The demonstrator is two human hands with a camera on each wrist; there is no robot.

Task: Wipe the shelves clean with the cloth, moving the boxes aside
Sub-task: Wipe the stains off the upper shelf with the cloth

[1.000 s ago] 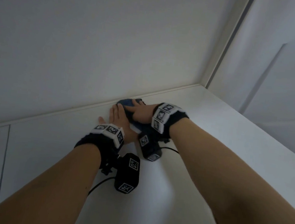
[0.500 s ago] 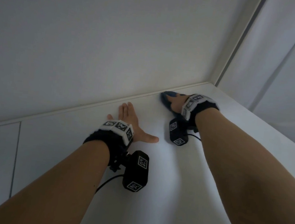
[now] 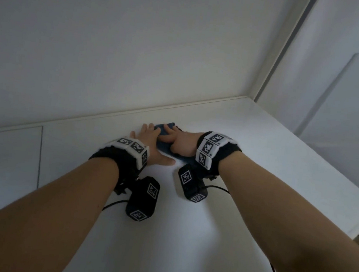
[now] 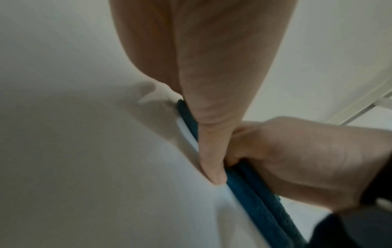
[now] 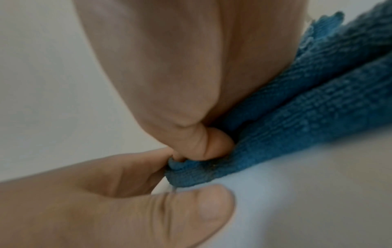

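Note:
A blue cloth (image 3: 163,145) lies folded on the white shelf (image 3: 260,167), close to the back wall. My right hand (image 3: 178,140) presses down on it, fingers stretched over the top and the thumb bent into its folded edge (image 5: 297,117). My left hand (image 3: 147,136) lies flat and open on the bare shelf just left of the cloth, thumb spread toward my right hand. The left wrist view shows the left thumb touching the cloth's edge (image 4: 254,198) beside the right hand (image 4: 307,159). No boxes are in view.
The white back wall (image 3: 140,42) rises straight behind the hands. The shelf ends at a corner post (image 3: 279,57) on the right, with its front edge (image 3: 345,199) beyond my right arm. A vertical panel seam (image 3: 39,155) runs on the left.
My right hand has slid the cloth back leftward from near the right corner until it meets my left hand. The left hand has stayed flat in place.

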